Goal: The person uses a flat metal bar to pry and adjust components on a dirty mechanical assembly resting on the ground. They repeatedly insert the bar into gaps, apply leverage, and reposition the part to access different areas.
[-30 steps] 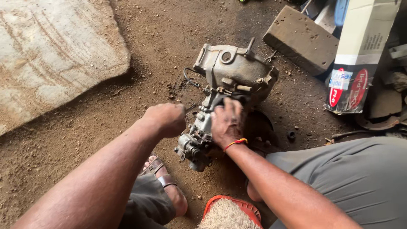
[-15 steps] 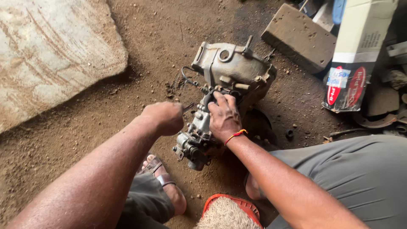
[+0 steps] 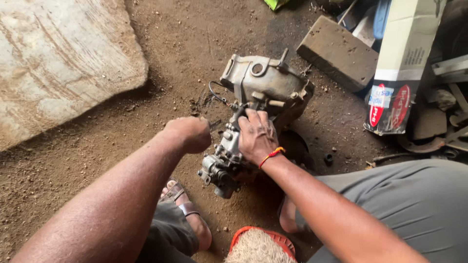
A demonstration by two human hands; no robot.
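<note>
The grey metal engine assembly (image 3: 261,104) lies on the dirt floor (image 3: 161,63) right in front of the squatting person, its long axis running from the broad housing at the far end down to the narrow pump-like end (image 3: 219,168) near the sandalled foot (image 3: 187,214). It sits straight ahead of both hands, so neither has to reach far.

The right hand (image 3: 256,136) is the nearer one: it lies flat on the middle of the assembly, fingers spread and pointing up toward the housing, pressing rather than gripping. The left hand (image 3: 187,132) is curled into a fist just beside the assembly's left flank; it may be holding a small tool, though from here I cannot tell what, if anything, is inside.

Off to the right stand a cardboard box (image 3: 402,68) and a dark stone block (image 3: 339,51); a large pale slab (image 3: 58,58) lies far left.

Compared with half a second ago, the right hand has slid a little up the assembly, while the left fist has barely moved.
</note>
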